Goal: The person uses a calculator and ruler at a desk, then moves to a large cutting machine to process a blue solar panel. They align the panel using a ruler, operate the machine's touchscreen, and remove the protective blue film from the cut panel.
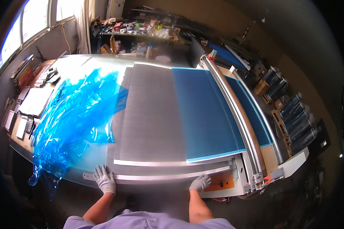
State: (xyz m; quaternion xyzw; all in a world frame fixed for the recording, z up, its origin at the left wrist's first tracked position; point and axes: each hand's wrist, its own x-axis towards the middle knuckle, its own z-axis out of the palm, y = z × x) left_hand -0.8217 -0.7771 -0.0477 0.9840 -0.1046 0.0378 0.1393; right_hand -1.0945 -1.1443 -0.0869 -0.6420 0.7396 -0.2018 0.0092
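A long steel ruler (153, 177) lies along the near edge of a grey mesh sheet (151, 110). My left hand (104, 179), in a light knit glove, presses on the ruler near its left end with the fingers spread. Also gloved, my right hand (200, 183) is curled closed just below the ruler towards its right end; whatever its fingers may hold is hidden. Blue film (210, 110) covers the right part of the sheet and runs under the roller bar (236, 114). A pale strip (156, 163) borders the sheet's near side.
Crumpled blue film (80, 110) heaps over the table's left side. A calculator (30, 125) and papers lie beyond it. The roller machine's white end (294, 163) juts out at right. Wrapped rolls (298, 118) stand on pallets further right, and a cluttered bench (141, 34) stands behind.
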